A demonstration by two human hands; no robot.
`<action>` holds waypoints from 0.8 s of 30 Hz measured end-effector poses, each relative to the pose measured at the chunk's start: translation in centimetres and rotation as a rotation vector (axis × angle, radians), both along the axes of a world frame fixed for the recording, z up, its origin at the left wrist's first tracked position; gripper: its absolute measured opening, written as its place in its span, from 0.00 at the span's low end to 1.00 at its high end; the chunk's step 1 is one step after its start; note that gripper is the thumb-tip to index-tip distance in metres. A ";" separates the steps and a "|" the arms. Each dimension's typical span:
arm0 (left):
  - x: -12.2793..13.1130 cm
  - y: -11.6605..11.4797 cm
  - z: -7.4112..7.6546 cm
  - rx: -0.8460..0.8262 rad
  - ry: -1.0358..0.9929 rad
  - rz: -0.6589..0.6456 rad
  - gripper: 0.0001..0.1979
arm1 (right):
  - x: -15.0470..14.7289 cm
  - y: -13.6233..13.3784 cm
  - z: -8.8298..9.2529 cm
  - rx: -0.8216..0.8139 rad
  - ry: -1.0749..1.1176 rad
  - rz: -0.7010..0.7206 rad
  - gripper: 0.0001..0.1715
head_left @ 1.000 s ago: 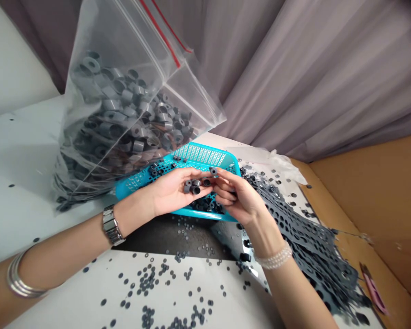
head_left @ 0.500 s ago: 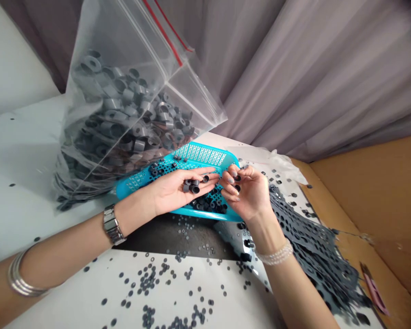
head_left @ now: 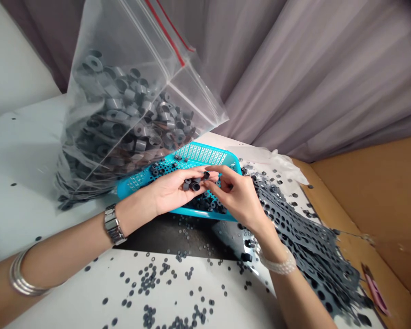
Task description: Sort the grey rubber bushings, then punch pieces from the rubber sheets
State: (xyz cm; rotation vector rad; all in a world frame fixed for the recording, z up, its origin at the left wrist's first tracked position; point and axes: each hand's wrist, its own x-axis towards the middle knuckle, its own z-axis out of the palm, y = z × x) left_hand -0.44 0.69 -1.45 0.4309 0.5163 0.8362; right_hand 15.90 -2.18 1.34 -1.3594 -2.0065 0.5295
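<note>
Several grey rings (head_left: 191,185) in left hand's (head_left: 169,194) open grip, one in right hand's (head_left: 236,196) pinching grip, above turquoise basket (head_left: 205,154)

1. The light is bright and soft, but I cannot see from where it comes.
2. The plastic bag (head_left: 123,100) shows small white glare on its folds.
3. The white table (head_left: 17,219) has a soft grey shadow beside the bag.
4. The edges look bent, and the curtain (head_left: 329,77) becomes blurred and dark at the top right corner.
</note>
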 end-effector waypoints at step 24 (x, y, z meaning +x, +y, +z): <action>0.2 -0.1 0.6 -0.066 0.020 0.017 0.08 | 1.0 0.6 -0.1 0.064 -0.014 -0.033 0.15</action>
